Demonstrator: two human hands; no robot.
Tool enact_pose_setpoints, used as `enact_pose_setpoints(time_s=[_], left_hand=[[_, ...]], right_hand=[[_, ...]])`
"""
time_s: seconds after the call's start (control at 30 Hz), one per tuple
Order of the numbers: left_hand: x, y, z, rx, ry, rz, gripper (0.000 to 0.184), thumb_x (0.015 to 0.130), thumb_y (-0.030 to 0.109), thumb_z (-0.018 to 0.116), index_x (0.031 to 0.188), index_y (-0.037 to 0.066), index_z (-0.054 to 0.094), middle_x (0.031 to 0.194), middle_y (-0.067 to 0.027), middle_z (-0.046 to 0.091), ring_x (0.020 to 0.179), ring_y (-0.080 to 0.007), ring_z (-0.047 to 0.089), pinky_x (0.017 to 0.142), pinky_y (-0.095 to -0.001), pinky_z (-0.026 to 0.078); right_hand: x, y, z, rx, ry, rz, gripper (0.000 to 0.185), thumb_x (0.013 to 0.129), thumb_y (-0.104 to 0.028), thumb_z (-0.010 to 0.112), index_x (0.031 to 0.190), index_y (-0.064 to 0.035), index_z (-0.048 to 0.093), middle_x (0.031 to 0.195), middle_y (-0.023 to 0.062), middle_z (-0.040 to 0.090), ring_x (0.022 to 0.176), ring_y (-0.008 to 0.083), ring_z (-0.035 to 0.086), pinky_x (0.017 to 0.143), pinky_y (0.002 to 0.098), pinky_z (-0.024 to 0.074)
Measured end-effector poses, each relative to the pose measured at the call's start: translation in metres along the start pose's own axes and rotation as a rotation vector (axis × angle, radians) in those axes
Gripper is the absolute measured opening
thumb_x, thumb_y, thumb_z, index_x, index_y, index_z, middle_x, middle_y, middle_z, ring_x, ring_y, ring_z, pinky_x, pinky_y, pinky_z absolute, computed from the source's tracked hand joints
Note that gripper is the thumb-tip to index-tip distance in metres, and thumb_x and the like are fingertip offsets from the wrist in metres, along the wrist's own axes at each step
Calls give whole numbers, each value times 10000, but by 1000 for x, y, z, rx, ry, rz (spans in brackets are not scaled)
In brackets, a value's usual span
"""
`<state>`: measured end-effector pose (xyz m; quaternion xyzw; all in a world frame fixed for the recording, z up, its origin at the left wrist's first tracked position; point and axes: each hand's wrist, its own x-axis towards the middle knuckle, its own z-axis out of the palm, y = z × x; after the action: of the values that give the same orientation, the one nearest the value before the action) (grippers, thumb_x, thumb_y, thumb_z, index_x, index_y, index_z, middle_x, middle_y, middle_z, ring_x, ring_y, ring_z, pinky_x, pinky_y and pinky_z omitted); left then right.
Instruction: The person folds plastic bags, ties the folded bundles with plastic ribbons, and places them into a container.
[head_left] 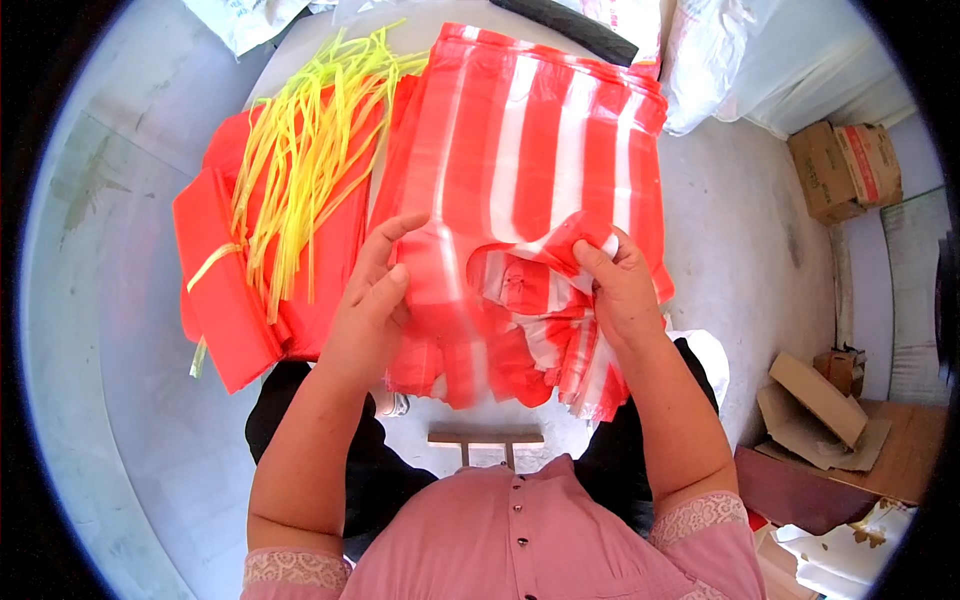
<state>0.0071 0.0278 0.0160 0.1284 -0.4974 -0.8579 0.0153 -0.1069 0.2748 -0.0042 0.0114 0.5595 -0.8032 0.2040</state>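
A thick stack of red-and-white striped plastic bags (535, 130) lies in front of me, its near end crumpled and hanging over the edge. Between thumb and fingers, my right hand (627, 290) pinches the handle of the top striped bag, lifting it slightly around the cut-out opening. My left hand (368, 295) is at the stack's left edge, thumb and index finger apart, beside the bag's other handle; its lower fingers are partly hidden. Some of the hanging plastic between my hands is blurred.
Left of the stack lie plain red plastic bags (225, 145), a red bundle (225, 290) tied with yellow strip, and loose yellow strips (310, 180). A black bar (570, 30) lies at the back. Cardboard boxes (825, 175) and opened cardboard (820, 415) stand at right.
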Motion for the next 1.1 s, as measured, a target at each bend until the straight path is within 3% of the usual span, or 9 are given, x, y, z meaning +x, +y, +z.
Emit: enact_pose_setpoints(time_s=[0.1,0.27,0.33,0.37,0.53,0.63,0.73,0.83,1.1], left_hand=[[-3,7,4,-14,80,-65,575,1001,109,510,1569,92,425,1071,15,625,836,-32,534,747,-230,432],[-9,11,-10,35,-12,-125,617,974,31,495,1582,91,413,859,36,585,712,-32,474,676,-235,382],[-9,11,-12,106,-5,-127,652,948,-11,493,1586,90,404,795,39,561,676,-39,456,667,-232,371],[-9,12,-13,102,-24,-125,675,934,-32,493,1591,89,393,810,31,583,686,-38,474,673,-229,380],[-10,16,-6,149,-115,-90,772,886,-118,486,1615,79,326,961,-36,720,849,-62,646,782,-240,483],[-7,10,-1,129,-116,-39,769,910,-128,509,1623,73,300,1105,-92,755,1028,-109,708,915,-282,527],[-6,8,0,80,-130,-16,733,956,-99,541,1626,71,297,1132,-99,753,1080,-134,715,977,-305,527],[-3,3,0,55,-110,-4,723,975,-76,578,1626,74,301,1144,-91,744,1037,-126,717,942,-294,539],[-5,5,9,177,-78,33,866,894,-91,689,1640,107,294,1150,-61,714,996,-126,710,846,-297,576]], right_hand=[[1,2,1,-8,-3,-15,360,975,-57,715,1330,-27,661,1146,72,756,1000,137,718,900,302,588],[1,3,1,21,-24,-38,317,972,-62,710,1285,-22,677,1144,64,754,996,144,717,906,310,577],[4,5,-6,7,-19,6,297,975,-92,721,1267,-53,680,1198,67,740,1071,167,703,966,339,562],[6,6,-7,0,-17,28,288,976,-107,727,1258,-69,681,1225,68,732,1108,178,696,996,354,554],[5,5,0,66,29,-7,280,968,-63,713,1247,-42,692,1146,52,754,1010,141,712,915,319,572],[7,6,-4,86,13,-2,279,968,-59,715,1246,-45,693,1152,55,755,1013,144,714,918,327,574],[6,5,-3,95,-6,1,282,969,-56,712,1250,-46,693,1157,56,756,1014,146,715,921,329,574],[7,6,-5,92,-14,5,284,972,-52,708,1256,-45,691,1163,58,755,1019,146,714,925,327,573],[5,5,-3,81,-13,-2,294,972,-48,707,1265,-40,687,1173,62,751,1036,148,708,937,325,569]])
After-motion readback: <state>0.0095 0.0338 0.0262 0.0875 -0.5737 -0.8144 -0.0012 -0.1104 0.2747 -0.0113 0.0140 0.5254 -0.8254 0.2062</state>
